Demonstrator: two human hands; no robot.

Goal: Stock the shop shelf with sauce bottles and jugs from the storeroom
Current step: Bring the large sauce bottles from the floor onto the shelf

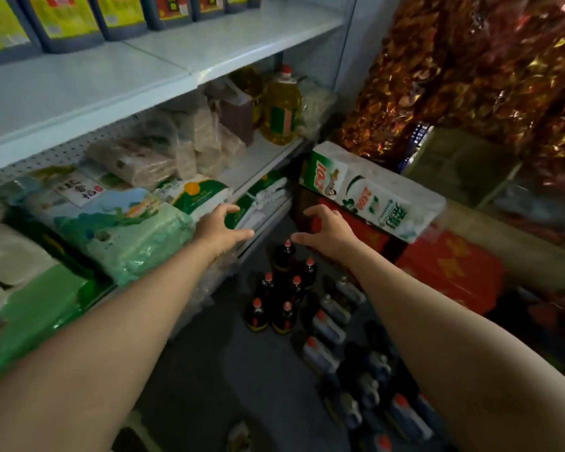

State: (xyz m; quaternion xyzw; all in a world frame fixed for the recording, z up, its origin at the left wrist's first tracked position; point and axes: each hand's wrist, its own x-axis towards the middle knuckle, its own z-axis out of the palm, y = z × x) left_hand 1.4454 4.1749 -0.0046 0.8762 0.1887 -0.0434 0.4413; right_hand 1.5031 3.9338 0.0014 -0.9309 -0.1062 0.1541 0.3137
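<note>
Reaching out empty: left hand (221, 228) and right hand (327, 230) loosely spread, fingers half-curled, grasping nothing; sauce bottles (282, 287) stand on floor below, between both hands.

Two bare forearms run up from the lower corners of the view, with no sleeve, cuff or glove on either one. The left hand (221, 228) and the right hand (323, 231) carry no ring, and both wrists are without a watch or band. The fingers (230, 208) are slender with short nails, and motion blur softens the finer detail.
</note>
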